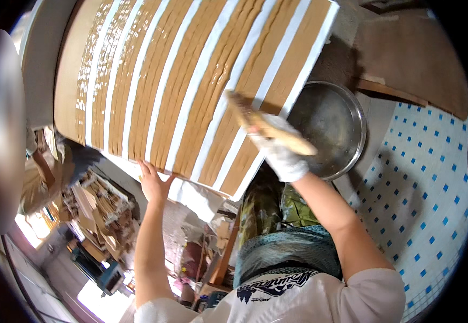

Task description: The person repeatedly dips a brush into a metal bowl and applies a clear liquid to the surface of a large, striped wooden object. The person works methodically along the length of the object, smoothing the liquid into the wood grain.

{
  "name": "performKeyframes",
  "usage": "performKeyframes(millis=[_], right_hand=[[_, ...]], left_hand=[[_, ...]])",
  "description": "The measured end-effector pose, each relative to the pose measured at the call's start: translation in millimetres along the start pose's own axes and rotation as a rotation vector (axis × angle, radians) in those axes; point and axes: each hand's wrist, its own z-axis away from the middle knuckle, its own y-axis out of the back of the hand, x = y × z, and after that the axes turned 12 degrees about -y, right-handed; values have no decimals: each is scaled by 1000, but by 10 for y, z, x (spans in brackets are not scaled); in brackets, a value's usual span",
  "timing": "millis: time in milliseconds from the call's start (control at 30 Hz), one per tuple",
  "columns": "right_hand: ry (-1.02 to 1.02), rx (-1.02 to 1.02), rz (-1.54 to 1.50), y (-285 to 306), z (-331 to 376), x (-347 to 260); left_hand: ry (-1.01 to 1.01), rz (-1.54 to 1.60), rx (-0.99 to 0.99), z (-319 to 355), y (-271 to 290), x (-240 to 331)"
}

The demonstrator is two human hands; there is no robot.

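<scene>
A wide board [188, 70] lies before me, covered with brown paper strips set between white bands. Several strips glisten wet, mostly toward the far left. My right hand [277, 151], in a white glove, is closed around a long wooden brush [290, 141], blurred by motion, over the board's near right part. My left hand [155, 183] is bare, its fingers spread and resting on the near edge of the board. Beside that hand, a white sheet [196, 199] hangs below the edge. The brush's bristles are too smeared to make out.
A round metal basin [361, 129] stands right of the board, partly under its corner. Farther right are a brown panel [411, 59] and a white floor with blue squares [406, 177]. Scrap cardboard [96, 210] is heaped at left, near another person [43, 175].
</scene>
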Motion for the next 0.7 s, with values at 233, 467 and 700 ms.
performKeyframes(millis=[233,467,700], right_hand=[[-75,-67,578,72,-1134,310],[-90,351,550,600,-2075,454],[-13,145,628,549,-2544,554]], left_hand=[[20,13,-26,16,71,69],[-19,14,-39,-13,-6,7],[52,21,-101,-56,189,160]])
